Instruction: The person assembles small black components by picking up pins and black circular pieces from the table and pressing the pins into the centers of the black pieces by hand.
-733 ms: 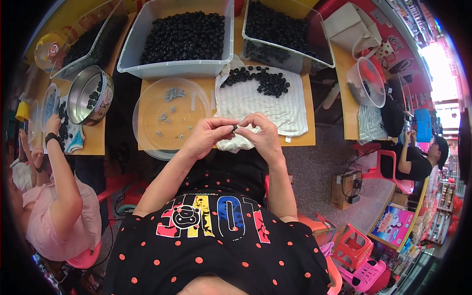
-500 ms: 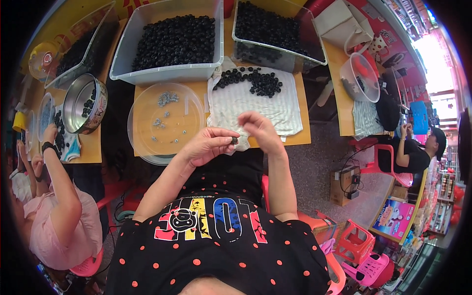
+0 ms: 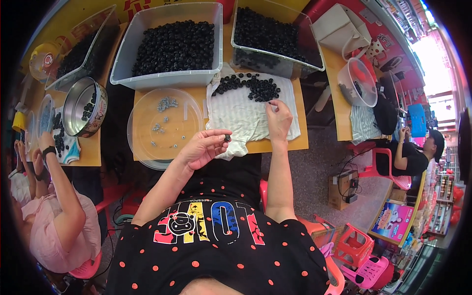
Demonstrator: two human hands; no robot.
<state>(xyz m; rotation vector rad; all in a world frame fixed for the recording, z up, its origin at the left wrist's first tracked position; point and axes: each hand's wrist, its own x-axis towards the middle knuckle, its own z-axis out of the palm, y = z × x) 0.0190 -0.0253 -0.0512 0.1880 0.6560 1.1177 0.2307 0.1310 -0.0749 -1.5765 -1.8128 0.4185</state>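
Between the thumb and fingertips of my left hand (image 3: 204, 148) is a small round black knob (image 3: 227, 138) with a hole-like centre, held just off the table's near edge. My right hand (image 3: 280, 119) reaches over the white cloth (image 3: 236, 115), its thumb and fingers drawn together at the near side of a loose pile of black knobs (image 3: 263, 89). What sits in those fingertips, if anything, is too small to make out. Left of the cloth, a clear round tray (image 3: 142, 125) holds small silver metal pieces (image 3: 167, 102) in loose clusters.
Behind stand two clear bins, one left (image 3: 172, 78) and one right (image 3: 275, 56), full of black knobs. A round tin (image 3: 73, 123) and a person in pink (image 3: 64, 221) are at the left. Red stools (image 3: 355, 243) stand at the lower right.
My right hand has moved away from my left, forward and right to the pile on the cloth. My left hand has shifted slightly left, still gripping the knob.
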